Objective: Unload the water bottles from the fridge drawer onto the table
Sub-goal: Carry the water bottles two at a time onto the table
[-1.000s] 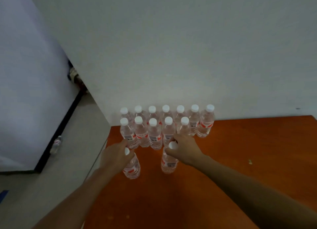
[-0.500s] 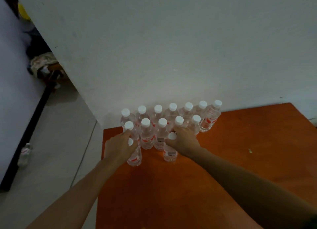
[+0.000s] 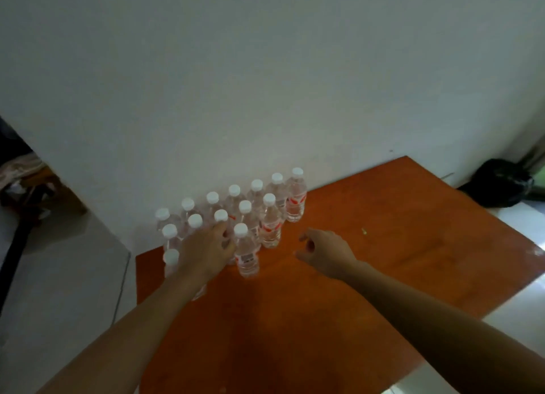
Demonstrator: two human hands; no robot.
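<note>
White matt plaster wall [image 3: 265, 84] was shown behind a glossy orange-brown laminate table [image 3: 383, 275]. On the table, clear plastic water bottles [image 3: 295, 199] with white screw caps and red-printed labels were stood upright in tight rows against the wall, touching one another.

The left hand [image 3: 206, 252] was laid over the near-left part of the group, its fingers reaching the second row. Whether they were closed round a bottle could not be told, as the palm side was hidden. The right hand [image 3: 327, 250] was held just right of the group, fingers loosely curled and nothing held.

One front bottle [image 3: 246, 255] was seen just right of the left knuckles. An edge bottle [image 3: 171, 257] was seen partly beneath the left wrist, close to the table's left edge.

Two risks were judged likely:
- **Fall from the edge:** if the left wrist were drawn back carelessly, the edge bottle could be knocked off the table.
- **Toppling in the rows:** the bottles were tall, narrow, smooth cylinders on a slick top, so a nudge from either hand could tip one into its close-packed neighbours and bring several down.

The plastic looked thin and transparent, rounded at the shoulders. A crumpled, shiny black bag [image 3: 498, 188] lay well right of the right hand, off the table. A small pale speck [image 3: 364, 231] lay on the table just beyond that hand.
</note>
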